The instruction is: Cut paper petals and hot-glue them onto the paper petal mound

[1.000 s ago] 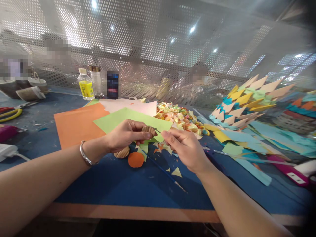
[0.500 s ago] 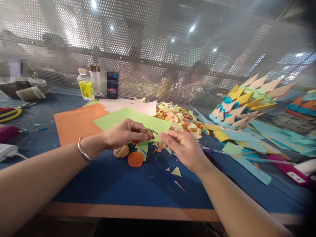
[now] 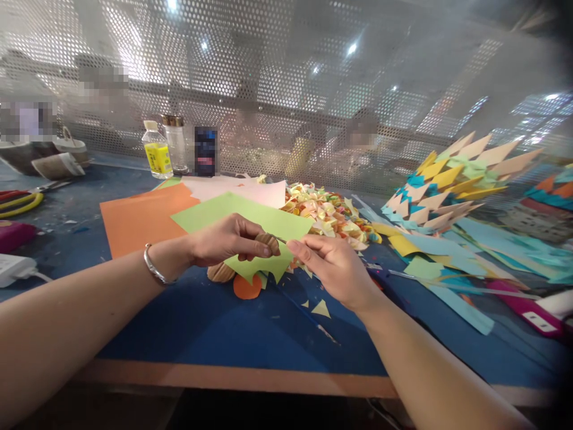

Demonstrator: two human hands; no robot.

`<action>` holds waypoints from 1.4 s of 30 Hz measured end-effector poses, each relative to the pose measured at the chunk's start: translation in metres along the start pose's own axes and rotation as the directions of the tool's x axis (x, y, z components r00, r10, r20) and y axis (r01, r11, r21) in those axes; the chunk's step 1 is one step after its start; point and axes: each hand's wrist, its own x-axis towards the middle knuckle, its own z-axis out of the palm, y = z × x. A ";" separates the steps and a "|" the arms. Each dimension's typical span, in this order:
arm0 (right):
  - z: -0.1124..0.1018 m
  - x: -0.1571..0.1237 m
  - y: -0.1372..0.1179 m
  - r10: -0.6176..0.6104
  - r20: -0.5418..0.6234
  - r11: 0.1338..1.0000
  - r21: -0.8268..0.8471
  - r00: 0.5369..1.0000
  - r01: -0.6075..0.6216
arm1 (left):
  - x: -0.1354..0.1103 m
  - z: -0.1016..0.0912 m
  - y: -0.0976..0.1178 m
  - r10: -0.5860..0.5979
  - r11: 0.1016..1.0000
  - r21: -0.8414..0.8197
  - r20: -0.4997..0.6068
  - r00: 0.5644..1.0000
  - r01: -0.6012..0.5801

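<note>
My left hand [image 3: 237, 240] is closed around a small rounded brown piece [image 3: 267, 243] with a ribbed, striped surface, like corrugated cardboard. A thin dark stem-like strip [image 3: 281, 240] runs from this piece to my right hand [image 3: 329, 266], whose thumb and forefinger pinch its end. Both hands are raised over a light green paper sheet [image 3: 210, 215]. Below my left hand lie a second striped brown piece [image 3: 220, 273] and an orange paper circle [image 3: 247, 288], partly covered by the green sheet's jagged lower edge. A thin blue paintbrush [image 3: 308, 316] rests on the table below.
Orange paper [image 3: 138, 221] and pale pink paper [image 3: 255, 192] lie behind, beside a heap of folded paper pieces [image 3: 331, 212]. A bottle [image 3: 156, 155], a glass jar [image 3: 178, 146] and a phone [image 3: 206, 152] stand at the back. Scissors [image 3: 22, 203] lie left; a pointed paper construction [image 3: 443, 185] stands right.
The green sheet's lower part now hangs nearer the table front, covering scraps and some of the orange circle. Both hands keep nearly the same place and hold; the view has shifted slightly.
</note>
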 end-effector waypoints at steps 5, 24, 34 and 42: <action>0.000 -0.001 0.001 -0.022 -0.033 0.999 -0.051 0.999 0.021 | 0.002 0.000 -0.001 -0.010 1.000 -0.019 -0.016 1.000 0.010; 0.000 -0.001 0.002 0.015 -0.193 0.998 -0.057 0.981 -0.026 | -0.015 0.047 0.006 -0.072 0.884 0.466 0.062 0.995 0.035; 0.000 -0.002 0.004 -0.035 -0.190 0.994 -0.113 0.981 0.013 | -0.017 0.004 0.004 0.010 0.446 0.895 -0.019 1.000 0.012; 0.001 -0.002 0.001 -0.077 -0.193 0.986 -0.160 0.978 0.046 | -0.011 0.006 -0.008 -0.032 0.492 0.869 -0.046 0.998 0.056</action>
